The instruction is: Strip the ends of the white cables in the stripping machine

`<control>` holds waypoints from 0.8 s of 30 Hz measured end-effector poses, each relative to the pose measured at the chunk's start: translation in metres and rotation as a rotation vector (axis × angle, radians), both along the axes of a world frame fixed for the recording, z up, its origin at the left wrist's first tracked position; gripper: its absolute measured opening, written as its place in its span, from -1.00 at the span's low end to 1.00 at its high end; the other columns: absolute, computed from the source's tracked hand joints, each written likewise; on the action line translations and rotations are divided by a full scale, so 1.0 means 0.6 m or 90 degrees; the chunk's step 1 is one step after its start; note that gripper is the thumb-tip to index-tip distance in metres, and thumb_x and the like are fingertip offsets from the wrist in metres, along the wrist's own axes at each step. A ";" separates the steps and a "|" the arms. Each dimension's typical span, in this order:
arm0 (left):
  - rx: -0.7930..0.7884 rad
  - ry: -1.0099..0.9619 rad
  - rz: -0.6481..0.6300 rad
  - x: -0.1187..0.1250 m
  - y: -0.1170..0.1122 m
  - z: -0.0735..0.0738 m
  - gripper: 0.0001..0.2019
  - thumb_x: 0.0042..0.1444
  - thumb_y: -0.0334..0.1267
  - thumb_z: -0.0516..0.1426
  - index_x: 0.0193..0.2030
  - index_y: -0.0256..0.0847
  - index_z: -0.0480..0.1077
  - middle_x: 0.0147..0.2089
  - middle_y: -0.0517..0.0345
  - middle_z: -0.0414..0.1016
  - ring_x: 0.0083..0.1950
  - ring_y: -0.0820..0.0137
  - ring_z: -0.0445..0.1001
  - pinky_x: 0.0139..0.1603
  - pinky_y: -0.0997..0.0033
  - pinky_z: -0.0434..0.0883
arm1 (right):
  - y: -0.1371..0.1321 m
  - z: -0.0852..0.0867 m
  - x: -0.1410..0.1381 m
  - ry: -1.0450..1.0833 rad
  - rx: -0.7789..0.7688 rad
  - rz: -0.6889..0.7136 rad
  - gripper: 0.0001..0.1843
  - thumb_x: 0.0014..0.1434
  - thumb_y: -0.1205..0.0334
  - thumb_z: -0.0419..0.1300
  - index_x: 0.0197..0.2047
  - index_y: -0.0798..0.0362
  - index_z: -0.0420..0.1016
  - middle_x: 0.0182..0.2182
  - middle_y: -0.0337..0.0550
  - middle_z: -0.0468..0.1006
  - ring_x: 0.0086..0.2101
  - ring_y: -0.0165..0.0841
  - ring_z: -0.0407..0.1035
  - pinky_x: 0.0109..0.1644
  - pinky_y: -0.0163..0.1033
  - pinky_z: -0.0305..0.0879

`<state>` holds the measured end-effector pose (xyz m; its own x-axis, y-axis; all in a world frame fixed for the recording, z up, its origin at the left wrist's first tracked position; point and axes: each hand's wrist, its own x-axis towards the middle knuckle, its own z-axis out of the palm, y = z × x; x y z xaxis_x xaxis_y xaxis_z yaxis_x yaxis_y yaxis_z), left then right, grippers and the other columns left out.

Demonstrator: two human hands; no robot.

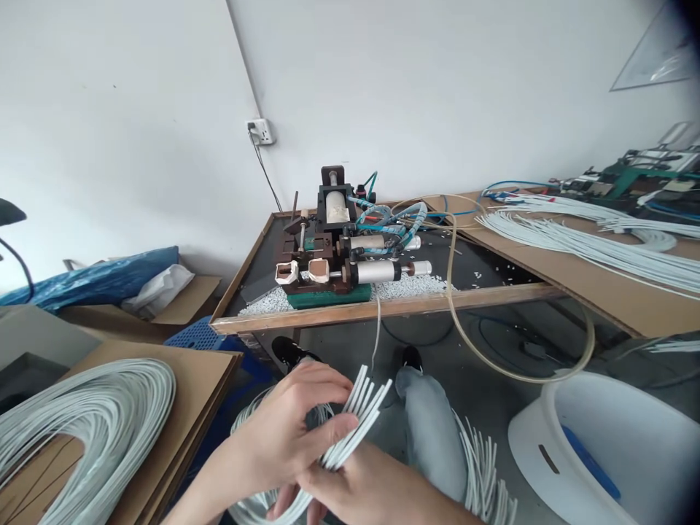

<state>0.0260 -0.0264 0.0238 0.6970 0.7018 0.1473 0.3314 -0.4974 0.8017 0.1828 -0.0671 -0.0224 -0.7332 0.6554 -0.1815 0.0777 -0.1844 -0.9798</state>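
Low in the middle, my left hand [284, 430] is closed round a bundle of white cables [358, 412], thumb and fingers pinching the fanned-out ends. My right hand [350, 485] lies under the bundle and grips it from below. The cable ends point up and to the right. The rest of the bundle loops down over my lap, and more white cable ends [484, 481] hang beside my grey-trousered knee [429, 430]. Ahead on a wooden-edged table [383, 310] stands a small pneumatic cable machine [339, 248] with silver cylinders, well beyond my hands.
A big coil of white cables [82, 423] lies on cardboard at the left. A white plastic tub [612, 445] stands at the right. Long white cables [590, 240] stretch over the right bench. A clear hose [464, 328] hangs from the table. White pellets [267, 300] litter the tabletop.
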 end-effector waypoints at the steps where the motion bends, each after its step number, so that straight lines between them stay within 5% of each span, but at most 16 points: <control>1: -0.012 0.010 -0.018 0.001 -0.001 0.003 -0.79 0.34 -0.17 0.12 -0.23 -0.19 0.52 -0.14 0.04 0.53 -0.06 0.27 0.44 0.02 0.30 0.36 | 0.000 0.000 0.001 -0.010 -0.006 0.010 -0.33 0.34 -0.20 -0.03 -0.05 0.23 0.63 -0.12 0.19 0.67 -0.59 -0.63 0.26 -0.49 -0.50 0.20; 5: -0.112 0.018 -0.072 -0.002 -0.002 -0.001 -0.84 0.27 -0.16 0.17 -0.26 -0.18 0.47 -0.21 0.08 0.49 -0.15 0.28 0.43 -0.08 0.36 0.36 | 0.000 -0.002 0.006 -0.032 -0.023 0.035 -0.47 0.39 0.00 -0.04 -0.03 0.15 0.67 -0.07 0.03 0.66 -0.53 -0.63 0.28 -0.38 -0.52 0.27; 11: -0.086 0.081 0.086 0.003 -0.005 -0.020 -0.84 0.25 -0.17 0.12 -0.29 -0.18 0.42 -0.30 0.12 0.46 -0.26 0.32 0.39 -0.22 0.42 0.36 | 0.007 0.000 -0.015 0.074 -0.108 -0.034 -0.61 0.32 0.13 0.05 -0.23 0.13 0.68 -0.37 -0.12 0.66 -0.64 -0.63 0.25 -0.48 -0.51 0.29; 18: -0.123 0.039 0.030 0.011 -0.006 -0.009 -0.87 0.20 -0.28 0.16 -0.13 -0.14 0.50 -0.16 0.08 0.52 -0.12 0.25 0.50 -0.09 0.39 0.46 | 0.021 -0.008 -0.021 -0.016 0.042 -0.061 -0.56 0.23 0.33 -0.04 -0.48 0.09 0.63 -0.52 -0.17 0.51 -0.52 -0.46 0.35 -0.40 -0.36 0.33; 24: -0.230 -0.101 0.170 0.014 -0.001 -0.030 -0.68 0.35 0.01 0.03 -0.14 -0.17 0.46 -0.29 0.05 0.50 -0.50 0.38 0.45 -0.66 0.52 0.34 | 0.024 -0.024 -0.038 0.064 0.024 -0.198 -0.72 0.26 0.07 0.13 -0.26 0.11 0.50 -0.49 -0.28 0.34 -0.48 -0.49 0.29 -0.36 -0.35 0.29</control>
<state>0.0345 -0.0272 0.0060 0.4741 0.8791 -0.0497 0.2694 -0.0911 0.9587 0.1603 -0.0525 -0.0366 -0.5103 0.8552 -0.0905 -0.0736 -0.1484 -0.9862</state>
